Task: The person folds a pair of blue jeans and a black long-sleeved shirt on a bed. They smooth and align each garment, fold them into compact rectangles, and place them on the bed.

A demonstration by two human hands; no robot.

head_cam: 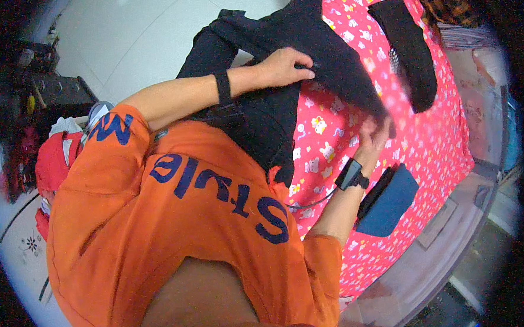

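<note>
My left hand point(290, 66) has its thumb and fingers closed on a black cloth garment point(336, 57), near the garment's inner edge. The garment spreads over the pink printed cover point(323, 138) and partly over my dark-clad legs, so where one ends and the other begins is hard to tell. My right hand point(376, 133), blurred, is at the garment's lower right corner, with dark cloth between thumb and fingers. Farther right on the cover lies a long folded black cloth point(412, 58). Folded blue cloth point(390, 203) lies beside black cloth, just below my right wrist.
A transparent sheet point(427, 261) runs round the cover's lower right side. Stacked, folded items point(466, 35) stand at the upper right. Pale floor tiles point(135, 32) show at the upper left. A dark drawer unit point(62, 89) and red cloth point(51, 161) are at the left. A thin cable point(311, 204) passes near my right forearm.
</note>
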